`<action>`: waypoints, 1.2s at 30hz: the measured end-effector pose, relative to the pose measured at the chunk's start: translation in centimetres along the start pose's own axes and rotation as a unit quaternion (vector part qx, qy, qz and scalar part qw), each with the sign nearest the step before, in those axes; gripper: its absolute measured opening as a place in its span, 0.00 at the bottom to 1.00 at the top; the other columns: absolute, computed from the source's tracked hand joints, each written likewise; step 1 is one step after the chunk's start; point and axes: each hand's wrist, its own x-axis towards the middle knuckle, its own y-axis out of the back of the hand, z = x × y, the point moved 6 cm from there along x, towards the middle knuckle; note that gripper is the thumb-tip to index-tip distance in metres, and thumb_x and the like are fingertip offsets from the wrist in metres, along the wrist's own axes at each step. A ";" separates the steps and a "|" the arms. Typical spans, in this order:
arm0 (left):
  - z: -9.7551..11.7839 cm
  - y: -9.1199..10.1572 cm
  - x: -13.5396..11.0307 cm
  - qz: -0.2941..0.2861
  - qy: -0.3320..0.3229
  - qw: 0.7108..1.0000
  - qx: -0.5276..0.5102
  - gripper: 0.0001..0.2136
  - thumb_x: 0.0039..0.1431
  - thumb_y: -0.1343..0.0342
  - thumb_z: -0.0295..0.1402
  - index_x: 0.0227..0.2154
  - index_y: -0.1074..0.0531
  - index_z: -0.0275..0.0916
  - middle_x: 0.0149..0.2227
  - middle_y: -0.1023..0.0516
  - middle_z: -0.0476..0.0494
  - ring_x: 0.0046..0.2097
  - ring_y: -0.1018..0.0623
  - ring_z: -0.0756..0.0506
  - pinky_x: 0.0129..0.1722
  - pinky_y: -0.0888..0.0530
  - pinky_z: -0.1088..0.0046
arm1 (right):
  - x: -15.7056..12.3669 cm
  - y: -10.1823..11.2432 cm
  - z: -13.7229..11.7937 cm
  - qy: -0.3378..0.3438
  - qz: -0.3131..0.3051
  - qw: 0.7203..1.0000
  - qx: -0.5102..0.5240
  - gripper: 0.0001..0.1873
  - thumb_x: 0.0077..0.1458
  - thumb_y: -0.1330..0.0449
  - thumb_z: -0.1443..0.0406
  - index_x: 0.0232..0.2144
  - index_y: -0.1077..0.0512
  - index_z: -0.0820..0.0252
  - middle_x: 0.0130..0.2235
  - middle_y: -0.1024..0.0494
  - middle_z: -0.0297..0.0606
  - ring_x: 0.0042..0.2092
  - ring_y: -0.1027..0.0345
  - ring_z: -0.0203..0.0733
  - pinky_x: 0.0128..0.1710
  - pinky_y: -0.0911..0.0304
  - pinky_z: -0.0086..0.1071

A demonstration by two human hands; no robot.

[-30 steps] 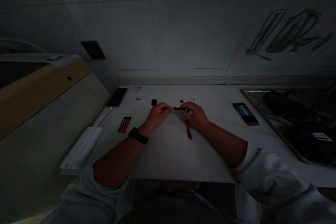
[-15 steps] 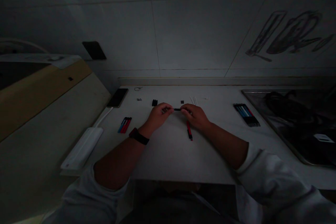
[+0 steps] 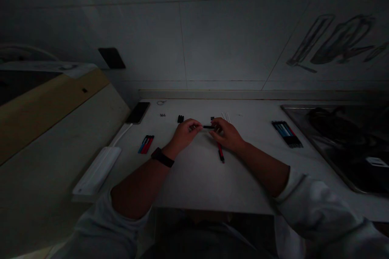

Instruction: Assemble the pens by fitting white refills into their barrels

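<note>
My left hand [image 3: 186,132] pinches one end of a short, thin black pen part [image 3: 208,127], which lies level between my two hands. My right hand [image 3: 227,132] is at the other end of it, thumb and forefinger spread apart around the tip; whether a finger still touches it is hard to tell. Just below the right hand, a red and black pen piece [image 3: 220,154] rests on the white worktop [image 3: 194,182]. Small black parts [image 3: 180,119] lie beyond my left hand. Thin white refills [image 3: 226,117] and a small dark piece [image 3: 212,118] are behind my right hand.
Blue and red pen barrels [image 3: 146,144] lie at left, near a phone [image 3: 138,113] and a white power strip [image 3: 97,170]. Tiny metal bits [image 3: 163,115] sit farther back. Several pens [image 3: 287,134] lie at right beside the sink's rim [image 3: 316,149].
My right thumb and forefinger have parted from their pinch on the black pen part. The left hand keeps its pinch. The whole view has shifted slightly.
</note>
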 end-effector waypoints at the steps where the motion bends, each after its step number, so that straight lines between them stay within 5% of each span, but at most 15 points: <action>1: 0.0 0.0 0.0 0.001 -0.005 1.000 0.002 0.02 0.64 0.37 0.32 0.37 0.21 0.40 0.38 0.18 0.46 0.40 0.21 0.46 0.44 0.24 0.68 | 0.0 0.0 0.0 0.004 0.000 1.000 0.000 0.15 0.62 0.37 0.60 0.50 0.31 0.54 0.44 0.22 0.40 0.39 0.26 0.41 0.39 0.30 0.35; 4: 0.0 0.0 0.0 -0.005 -0.011 1.000 0.008 0.02 0.64 0.37 0.32 0.37 0.21 0.40 0.38 0.19 0.46 0.40 0.22 0.46 0.43 0.25 0.68 | 0.1 -0.1 -0.2 0.019 -0.003 0.999 -0.025 0.06 0.66 0.42 0.60 0.43 0.29 0.55 0.40 0.24 0.39 0.39 0.27 0.42 0.40 0.31 0.36; 11: -0.1 -0.1 0.0 -0.006 -0.008 1.000 0.002 0.03 0.64 0.37 0.33 0.37 0.21 0.40 0.37 0.19 0.47 0.39 0.22 0.47 0.42 0.26 0.69 | 0.1 0.0 0.0 0.014 0.010 1.000 -0.006 0.13 0.63 0.38 0.60 0.49 0.32 0.54 0.44 0.24 0.40 0.40 0.26 0.42 0.40 0.30 0.36; 15: -0.1 -0.1 -0.1 -0.007 -0.006 1.000 0.003 0.03 0.64 0.37 0.33 0.38 0.21 0.41 0.38 0.19 0.47 0.40 0.22 0.47 0.42 0.26 0.69 | 0.1 0.0 -0.3 0.024 0.006 0.999 -0.029 0.06 0.65 0.41 0.61 0.43 0.30 0.54 0.41 0.25 0.39 0.39 0.27 0.41 0.39 0.30 0.35; 21: 0.0 -0.1 -0.1 -0.010 0.011 1.000 0.004 0.05 0.65 0.38 0.35 0.38 0.21 0.40 0.38 0.19 0.46 0.40 0.22 0.46 0.42 0.25 0.68 | 0.1 0.0 0.0 0.018 0.002 1.000 -0.017 0.11 0.64 0.38 0.60 0.48 0.30 0.53 0.45 0.24 0.41 0.41 0.27 0.43 0.41 0.29 0.37; 25: -0.1 -0.1 -0.1 -0.012 0.003 1.000 0.010 0.05 0.65 0.39 0.35 0.38 0.22 0.40 0.38 0.19 0.46 0.40 0.22 0.46 0.42 0.25 0.68 | 0.1 0.0 -0.2 0.035 0.003 0.999 -0.023 0.07 0.64 0.40 0.62 0.44 0.29 0.54 0.43 0.25 0.40 0.40 0.28 0.42 0.40 0.30 0.36; 32: 0.7 -0.6 -0.5 -0.064 -0.079 0.992 0.072 0.12 0.60 0.35 0.32 0.45 0.25 0.41 0.47 0.23 0.42 0.46 0.23 0.44 0.48 0.25 0.64 | 0.1 0.0 -1.1 0.080 -0.029 0.993 -0.081 0.07 0.65 0.40 0.64 0.44 0.25 0.55 0.45 0.24 0.42 0.47 0.28 0.46 0.48 0.31 0.39; 36: 1.2 -1.2 -0.7 -0.106 -0.115 0.984 0.087 0.05 0.62 0.36 0.34 0.39 0.24 0.41 0.43 0.24 0.43 0.48 0.23 0.43 0.52 0.26 0.62 | -0.2 -0.6 -2.1 0.108 -0.068 0.987 -0.096 0.10 0.67 0.42 0.63 0.48 0.25 0.53 0.48 0.23 0.43 0.50 0.28 0.46 0.51 0.30 0.40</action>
